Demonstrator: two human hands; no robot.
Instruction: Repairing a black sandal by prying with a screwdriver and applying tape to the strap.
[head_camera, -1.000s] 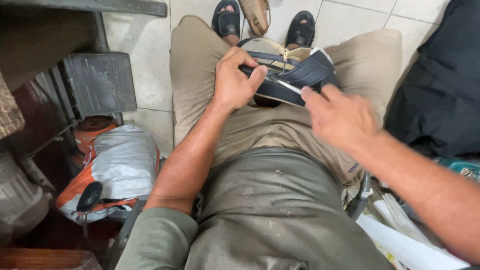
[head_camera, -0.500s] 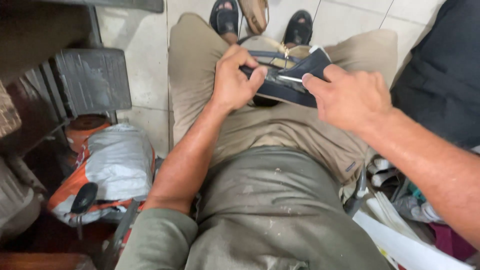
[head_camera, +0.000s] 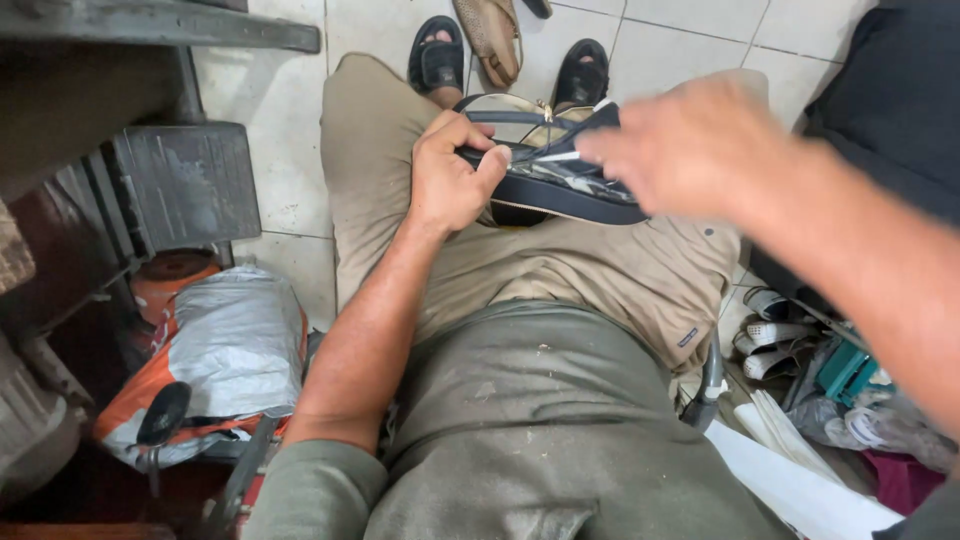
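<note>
Sandal (head_camera: 560, 185), dark sole w/ thin straps, lies across the person's lap on the tan trousers (head_camera: 600, 275). Its long axis runs roughly side to side, one end at the left hand, other end dipping slightly toward the right thigh; straps face up. Left hand (head_camera: 450, 180) is clenched round the near end, thumb on top, fingers curled under the sole. Right hand (head_camera: 690, 145) sits over the far end of the sandal, blurred; can't tell if it's gripping anything, though a thin pale stick-like thing (head_camera: 555, 157) shows just off its fingertips, above the straps.

Beyond the grip, on the tile floor (head_camera: 280, 180): 2 feet in black sandals (head_camera: 436, 60), 1 loose tan shoe (head_camera: 492, 35) between them.

Left of the holding arm, well apart: 1 grey-and-orange bag (head_camera: 225, 350), contents not visible. Right of the lap: pile of pale shoes (head_camera: 775, 330), count unclear.
</note>
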